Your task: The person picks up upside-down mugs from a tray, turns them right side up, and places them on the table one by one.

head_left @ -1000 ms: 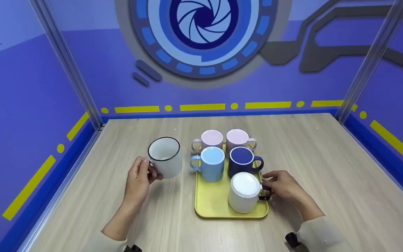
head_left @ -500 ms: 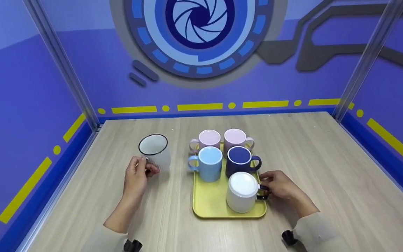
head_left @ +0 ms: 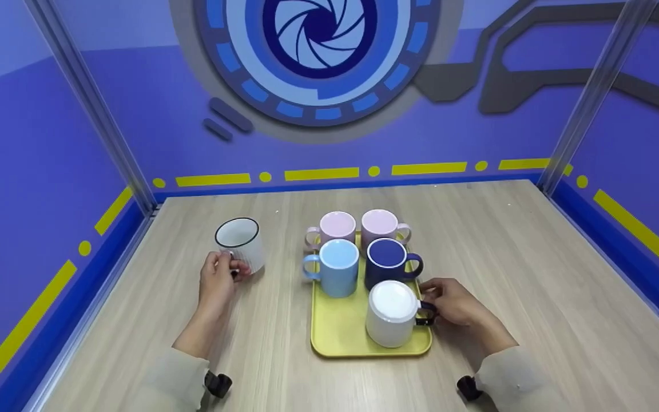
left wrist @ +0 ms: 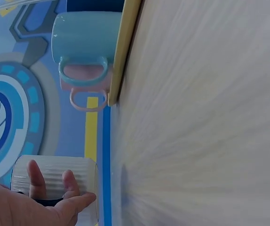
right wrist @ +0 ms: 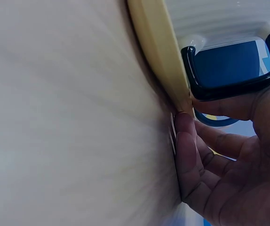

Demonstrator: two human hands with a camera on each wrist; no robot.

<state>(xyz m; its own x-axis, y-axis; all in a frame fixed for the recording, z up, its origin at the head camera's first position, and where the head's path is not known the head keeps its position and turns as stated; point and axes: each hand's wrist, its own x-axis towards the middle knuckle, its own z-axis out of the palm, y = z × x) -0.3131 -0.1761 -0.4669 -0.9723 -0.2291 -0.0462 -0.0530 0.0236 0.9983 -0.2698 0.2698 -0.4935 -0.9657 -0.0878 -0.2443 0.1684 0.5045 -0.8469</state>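
Note:
My left hand [head_left: 218,280] grips the dark handle of a white ribbed mug [head_left: 247,254] with a black rim, left of the yellow tray [head_left: 335,337]. In the left wrist view, fingers curl through that handle, and a gap separates the mug [left wrist: 85,176] from the tabletop. At the tray's right edge, my right hand [head_left: 452,300] pinches the rim beside a second white mug [head_left: 389,320] with a black handle, which stands upside down. Behind it are a navy mug [head_left: 385,263], a light blue mug [head_left: 338,269] and two pink mugs [head_left: 338,226], all upright.
A pale wooden table [head_left: 272,366] carries everything. Blue printed panels [head_left: 318,149] enclose it at the back and both sides. Metal posts [head_left: 95,109] stand at the rear corners.
My left hand has carried the black-rimmed mug leftward, away from the tray. My right hand stays at the tray edge. The head view has shifted slightly.

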